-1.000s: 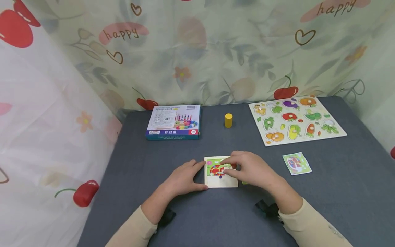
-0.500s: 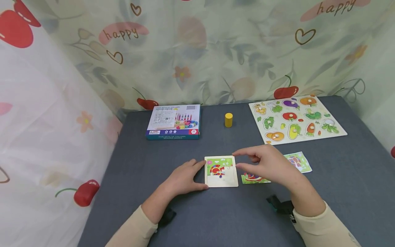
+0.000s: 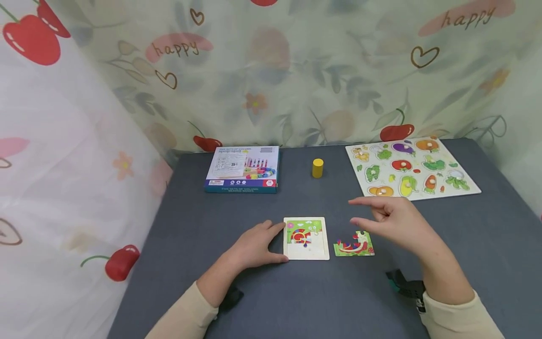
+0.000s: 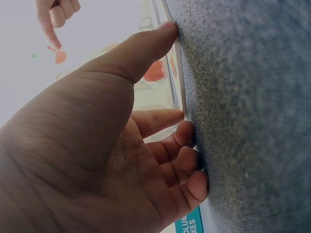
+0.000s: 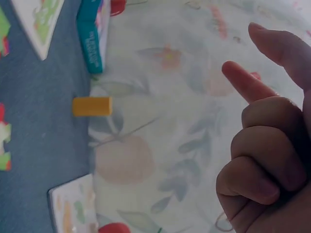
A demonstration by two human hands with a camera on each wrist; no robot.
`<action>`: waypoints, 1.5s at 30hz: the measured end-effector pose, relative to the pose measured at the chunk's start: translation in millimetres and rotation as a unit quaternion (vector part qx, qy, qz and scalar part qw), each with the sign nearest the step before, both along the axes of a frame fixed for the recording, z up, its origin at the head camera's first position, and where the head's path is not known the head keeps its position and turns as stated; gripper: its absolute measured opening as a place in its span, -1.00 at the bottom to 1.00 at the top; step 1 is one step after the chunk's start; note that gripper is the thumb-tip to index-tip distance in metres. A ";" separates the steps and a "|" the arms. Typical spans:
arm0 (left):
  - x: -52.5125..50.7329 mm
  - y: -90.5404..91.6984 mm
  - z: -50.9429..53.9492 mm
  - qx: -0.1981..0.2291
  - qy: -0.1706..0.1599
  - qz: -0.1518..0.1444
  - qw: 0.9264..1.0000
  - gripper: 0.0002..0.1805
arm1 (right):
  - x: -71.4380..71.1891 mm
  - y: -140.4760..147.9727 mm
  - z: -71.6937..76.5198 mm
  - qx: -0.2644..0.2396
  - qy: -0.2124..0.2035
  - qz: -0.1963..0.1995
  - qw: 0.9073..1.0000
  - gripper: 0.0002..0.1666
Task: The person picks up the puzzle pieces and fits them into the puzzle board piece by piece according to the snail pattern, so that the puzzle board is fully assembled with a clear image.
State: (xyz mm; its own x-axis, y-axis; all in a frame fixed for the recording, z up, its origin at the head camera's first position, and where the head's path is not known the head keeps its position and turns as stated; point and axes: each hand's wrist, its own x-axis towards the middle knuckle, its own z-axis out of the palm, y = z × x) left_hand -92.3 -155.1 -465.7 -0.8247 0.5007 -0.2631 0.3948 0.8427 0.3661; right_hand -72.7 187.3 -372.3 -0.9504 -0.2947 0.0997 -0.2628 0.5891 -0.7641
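Note:
A white square tray (image 3: 306, 254) lies flat, with picture pieces across its upper half and its lower part bare. My left hand (image 3: 253, 246) rests at its left side; thumb and index fingertips touch that edge, seen close up in the left wrist view, where the other fingers of the hand (image 4: 131, 145) bend loosely. Just right of the tray lie joined green and red puzzle pieces (image 3: 354, 248). Above and to the right of them my right hand (image 3: 398, 221) hangs in the air, holding nothing, its thumb and index finger apart and its other fingers curled, as the right wrist view shows (image 5: 272, 131).
A flat teal and white box (image 3: 242, 169) lies at the back left. Right of it stands a yellow cylinder (image 3: 317, 168), which the right wrist view also shows (image 5: 92, 107). A white vegetable board (image 3: 412, 169) lies at the back right. A patterned curtain hangs behind the table.
My right hand has moved right from over the tray, uncovering the pieces beside it and covering the small picture card. My left hand has stayed at the tray. The head view has shifted slightly.

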 end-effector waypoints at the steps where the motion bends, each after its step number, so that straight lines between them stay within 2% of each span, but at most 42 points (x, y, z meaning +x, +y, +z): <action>1: 0.4 0.4 -0.3 0.000 0.000 -0.003 1.000 0.03 | 0.7 3.3 -3.1 -0.001 -0.005 -0.006 1.000 -0.53; 10: 2.1 1.5 -2.7 0.000 -0.002 -0.002 1.000 0.03 | 4.0 24.3 -28.6 0.021 -0.055 -0.045 0.997 -0.48; 17: 2.4 0.4 1.6 0.007 -0.001 0.002 1.000 0.03 | 5.1 37.1 -50.1 0.034 -0.079 -0.045 0.995 -0.45; 24: 1.2 0.0 0.6 0.005 0.001 -0.001 1.000 0.03 | 2.1 49.4 -79.4 0.020 -0.112 -0.037 0.993 -0.45; 30: 2.0 -0.1 0.1 0.004 -0.004 -0.001 1.000 0.03 | -3.1 54.0 -101.0 0.044 -0.103 -0.025 0.993 -0.43; 38: 2.5 0.7 1.6 0.003 -0.012 0.006 1.000 0.03 | -6.3 51.9 -113.3 0.074 -0.096 -0.038 0.992 -0.48; 45: 2.2 1.4 0.8 0.000 -0.010 0.008 1.000 0.04 | -4.6 46.5 -111.7 0.082 -0.092 -0.053 0.991 -0.58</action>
State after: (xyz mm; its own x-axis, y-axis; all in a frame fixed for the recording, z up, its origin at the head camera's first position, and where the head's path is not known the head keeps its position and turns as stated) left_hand -90.1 -153.7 -464.9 -0.8270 0.4870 -0.2808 0.3733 0.8492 0.3734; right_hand -77.3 233.9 -484.1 -0.9746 -0.1892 -0.1199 -0.0569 0.7267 -0.6846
